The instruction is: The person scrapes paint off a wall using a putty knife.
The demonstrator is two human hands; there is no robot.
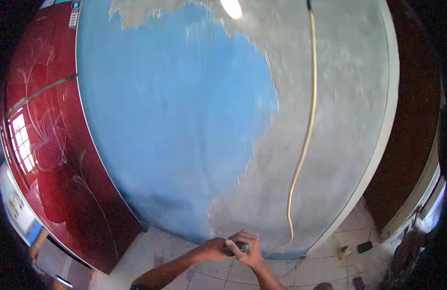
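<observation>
Both of my hands are together low in the middle, close to the foot of a wall. My left hand (213,250) and my right hand (251,249) are closed around a dark, rounded handle (238,246). Only its blunt end shows between my fingers; whatever lies beyond it is hidden. In front of me stands the wall, with a large patch of blue paint (184,106) on the left. A ragged, flaking edge divides that patch from bare grey plaster (344,106), which spreads over the top and right.
A pale cable (308,125) hangs down the plaster to the floor. Left is a glossy red panel (83,193) with flower lines. Light tiles (204,279) cover the floor. On the right are a brown surface (409,111) and a small dark object (364,247).
</observation>
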